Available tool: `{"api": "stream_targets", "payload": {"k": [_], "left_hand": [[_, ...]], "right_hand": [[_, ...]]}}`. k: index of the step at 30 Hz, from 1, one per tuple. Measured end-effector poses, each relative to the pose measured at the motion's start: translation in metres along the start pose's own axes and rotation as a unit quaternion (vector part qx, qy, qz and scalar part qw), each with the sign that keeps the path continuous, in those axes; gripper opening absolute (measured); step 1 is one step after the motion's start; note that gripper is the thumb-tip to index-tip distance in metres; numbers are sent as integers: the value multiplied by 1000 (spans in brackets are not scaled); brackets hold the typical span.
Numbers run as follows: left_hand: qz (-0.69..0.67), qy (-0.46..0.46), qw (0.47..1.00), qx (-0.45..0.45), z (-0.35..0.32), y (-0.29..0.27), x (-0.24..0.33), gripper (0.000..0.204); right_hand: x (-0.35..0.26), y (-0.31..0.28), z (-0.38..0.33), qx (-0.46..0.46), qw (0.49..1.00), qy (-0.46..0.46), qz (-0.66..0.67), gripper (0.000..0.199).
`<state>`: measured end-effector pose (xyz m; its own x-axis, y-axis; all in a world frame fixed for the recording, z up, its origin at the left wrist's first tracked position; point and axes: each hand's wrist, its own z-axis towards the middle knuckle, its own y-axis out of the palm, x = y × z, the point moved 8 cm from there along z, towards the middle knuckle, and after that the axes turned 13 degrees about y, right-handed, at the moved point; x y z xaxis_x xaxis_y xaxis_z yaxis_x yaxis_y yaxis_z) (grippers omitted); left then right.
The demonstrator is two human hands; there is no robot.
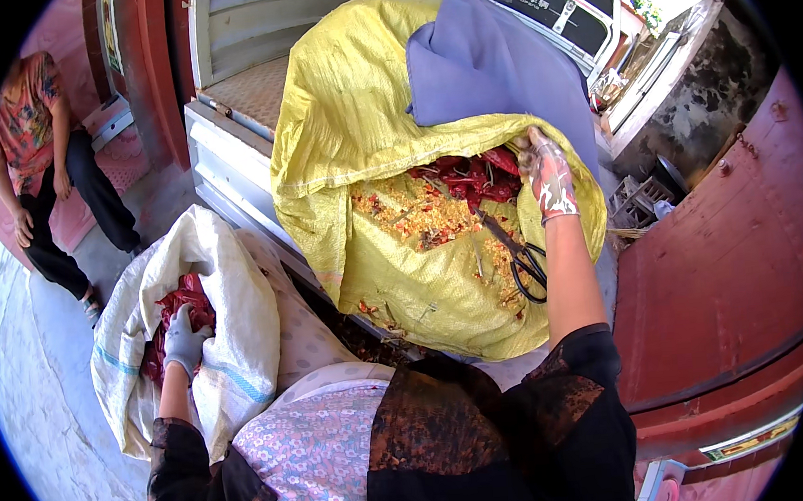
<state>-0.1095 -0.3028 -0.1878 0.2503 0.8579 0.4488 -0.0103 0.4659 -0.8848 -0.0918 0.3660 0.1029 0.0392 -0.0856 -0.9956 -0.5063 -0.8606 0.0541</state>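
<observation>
My left hand (184,340), in a grey glove, reaches into a white woven sack (229,309) at the left. Its fingers are apart and rest against dark red dried chillies (191,298) inside. My right hand (548,175), in a patterned glove, grips the rim of a large yellow woven sack (344,96). Under that raised rim lies a heap of red chillies (480,180). Yellow seeds and bits of chilli (418,214) are scattered over the sack's lower flap. Black-handled scissors (522,265) lie there too, below my right hand, their tips near the chillies.
Behind the yellow sack is a truck bed (246,94) with a metal side wall; a blue-purple cloth (471,50) drapes over the sack. A seated person (46,164) is at the far left. A red metal panel (720,275) stands on the right.
</observation>
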Motion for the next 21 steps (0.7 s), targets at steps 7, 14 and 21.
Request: {"api": "stream_targets", "payload": {"k": [7,14,21], "left_hand": [[10,87,996,28,14,-1,51,57],[-35,201,967,154,38,-133,170,47],[-98,397,907,97,102,-109,400,75]], "right_hand": [[-62,23,9,-6,994,-112,-11,60],[-20,44,-13,-57,994,-90,37,53],[30,19,-5,34,983,49,-175,23]]}}
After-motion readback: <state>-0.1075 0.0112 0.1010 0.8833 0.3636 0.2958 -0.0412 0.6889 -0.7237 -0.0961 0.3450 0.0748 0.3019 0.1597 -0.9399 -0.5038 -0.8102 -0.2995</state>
